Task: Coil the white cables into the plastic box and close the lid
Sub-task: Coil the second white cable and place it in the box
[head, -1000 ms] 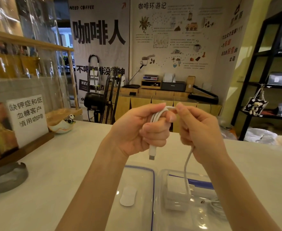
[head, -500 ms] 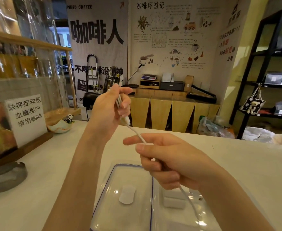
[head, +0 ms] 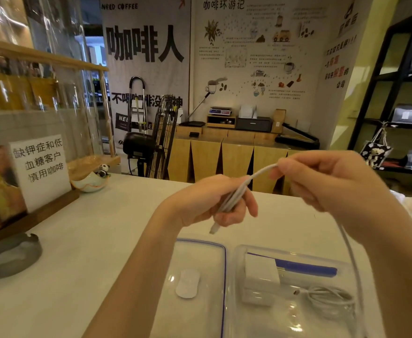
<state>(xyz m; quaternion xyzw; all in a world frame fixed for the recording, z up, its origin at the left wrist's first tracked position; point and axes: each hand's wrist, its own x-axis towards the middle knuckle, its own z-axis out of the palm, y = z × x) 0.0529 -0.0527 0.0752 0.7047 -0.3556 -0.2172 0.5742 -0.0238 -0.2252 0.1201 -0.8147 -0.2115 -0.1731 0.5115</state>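
Note:
My left hand (head: 207, 203) grips a few folded strands of a white cable (head: 236, 193) above the counter, and the plug end pokes out below the fingers. My right hand (head: 322, 181) pinches the same cable a little further right; from there it hangs down along my right forearm toward the box. The clear plastic box (head: 361, 284) lies open at the bottom right. Inside it are white charger blocks (head: 261, 276), a blue strip and another coiled white cable (head: 329, 301). The clear lid (head: 222, 276) with a blue seal lies flat to the left of the box.
A grey metal ashtray (head: 12, 257) and a sign on a wooden stand (head: 39, 172) sit at the left of the white counter (head: 90, 240). A small ceramic dish with a panda figure (head: 93, 179) stands behind them. A fan and shelving stand beyond the counter.
My hands, spread apart with the cable stretched between them half a second ago, have come closer. The left hand dropped to the centre with more strands in it; the right rose to the right.

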